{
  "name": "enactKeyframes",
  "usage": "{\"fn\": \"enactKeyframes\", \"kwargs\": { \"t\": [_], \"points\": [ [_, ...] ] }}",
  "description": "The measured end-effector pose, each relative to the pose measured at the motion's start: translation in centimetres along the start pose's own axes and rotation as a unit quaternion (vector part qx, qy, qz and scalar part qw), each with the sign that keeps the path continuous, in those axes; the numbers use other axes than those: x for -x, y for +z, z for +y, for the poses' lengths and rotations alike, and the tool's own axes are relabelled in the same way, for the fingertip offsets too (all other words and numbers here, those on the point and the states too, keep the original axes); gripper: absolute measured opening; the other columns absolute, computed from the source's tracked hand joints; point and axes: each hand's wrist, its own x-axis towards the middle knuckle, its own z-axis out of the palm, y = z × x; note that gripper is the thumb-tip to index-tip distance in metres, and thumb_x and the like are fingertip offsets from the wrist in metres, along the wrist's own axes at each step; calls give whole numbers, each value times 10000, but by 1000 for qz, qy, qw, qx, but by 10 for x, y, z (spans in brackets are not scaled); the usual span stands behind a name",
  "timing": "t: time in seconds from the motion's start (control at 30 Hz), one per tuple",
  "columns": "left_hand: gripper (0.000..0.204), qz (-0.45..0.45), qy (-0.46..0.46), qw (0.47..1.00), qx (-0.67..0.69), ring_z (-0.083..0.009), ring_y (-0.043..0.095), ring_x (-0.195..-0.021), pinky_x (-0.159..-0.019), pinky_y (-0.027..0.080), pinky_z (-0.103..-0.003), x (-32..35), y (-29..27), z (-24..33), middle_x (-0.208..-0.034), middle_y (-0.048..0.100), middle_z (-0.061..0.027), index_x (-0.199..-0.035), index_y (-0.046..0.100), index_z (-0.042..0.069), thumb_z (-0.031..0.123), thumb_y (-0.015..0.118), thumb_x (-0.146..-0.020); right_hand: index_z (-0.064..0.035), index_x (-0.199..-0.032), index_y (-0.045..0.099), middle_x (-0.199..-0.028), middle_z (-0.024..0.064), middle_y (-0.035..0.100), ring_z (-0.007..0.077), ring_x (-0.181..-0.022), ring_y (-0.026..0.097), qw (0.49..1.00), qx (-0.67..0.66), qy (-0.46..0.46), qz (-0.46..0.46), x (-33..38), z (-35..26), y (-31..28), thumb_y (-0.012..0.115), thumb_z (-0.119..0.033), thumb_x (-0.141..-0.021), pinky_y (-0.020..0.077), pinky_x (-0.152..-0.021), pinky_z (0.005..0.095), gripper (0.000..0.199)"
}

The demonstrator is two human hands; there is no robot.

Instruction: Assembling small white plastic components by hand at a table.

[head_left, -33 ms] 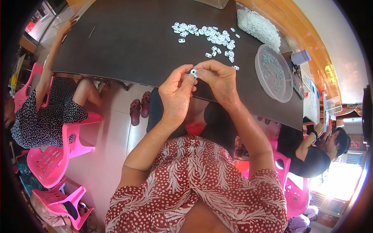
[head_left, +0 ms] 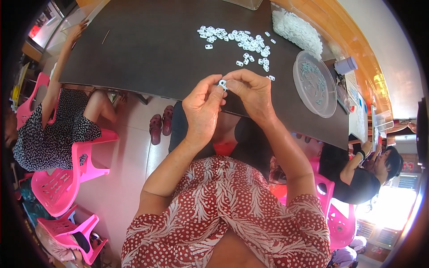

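Note:
Just over the near edge of the dark table, my left hand [head_left: 202, 107] pinches a small white plastic piece [head_left: 222, 83] with a round hole between thumb and fingers. My right hand [head_left: 252, 94] meets it from the other side, its thumb and forefinger closed at the piece's edge. Whether those right fingertips also hold something tiny is hidden. Beyond my hands, a loose group of similar white two-holed pieces [head_left: 252, 43] lies spread on the table. To the right, a round clear tray [head_left: 296, 85] contains many small grey-green parts [head_left: 319, 82].
A large heap of white pieces [head_left: 297, 33] fills a clear container at the far right. Behind the round tray is a lidded purple-grey cup [head_left: 346, 65]. A thin stick [head_left: 106, 36] lies on the table [head_left: 147, 49] at left. People sit on both sides, near pink chairs [head_left: 58, 185].

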Motion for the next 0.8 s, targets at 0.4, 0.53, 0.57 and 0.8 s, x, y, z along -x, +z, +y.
{"fn": "enactKeyframes", "kwargs": {
  "t": [0.4, 0.53, 0.57, 0.8],
  "points": [
    [216, 18, -5, 1000, 7, -67, 548, -646, -542, 442, -172, 0, -1, 3, -834, 618, -48, -1071, 598, -39, -16, 557, -860, -19, -911, 654, -763, 37, 598, 116, -706, 532, 995, 84, -60, -1, 5, 0, 3, 617, -7, -757, 449, -620, 252, 159],
    [189, 14, -5, 998, 68, -85, 552, -639, -541, 449, -183, -4, -3, 3, -842, 626, -71, -1034, 600, -66, -34, 554, -854, -32, -938, 650, -750, 34, 575, 136, -695, 504, 987, 137, -85, -11, 11, -14, 9, 649, -15, -715, 441, -608, 268, 224],
    [178, 18, -3, 997, 71, -91, 551, -633, -540, 449, -190, -4, -2, 4, -840, 628, -80, -1020, 601, -74, -40, 550, -853, -30, -946, 647, -766, 42, 583, 155, -704, 514, 984, 148, -97, 3, 12, -13, 10, 657, -15, -700, 445, -616, 280, 246],
    [153, 64, -17, 993, 95, -99, 548, -614, -561, 459, -213, -1, 3, 12, -807, 623, -86, -987, 609, -84, -36, 551, -854, -23, -945, 640, -835, 87, 613, 234, -739, 547, 952, 220, -209, 29, 14, -11, 13, 672, -1, -648, 459, -626, 319, 299]
  ]
}}
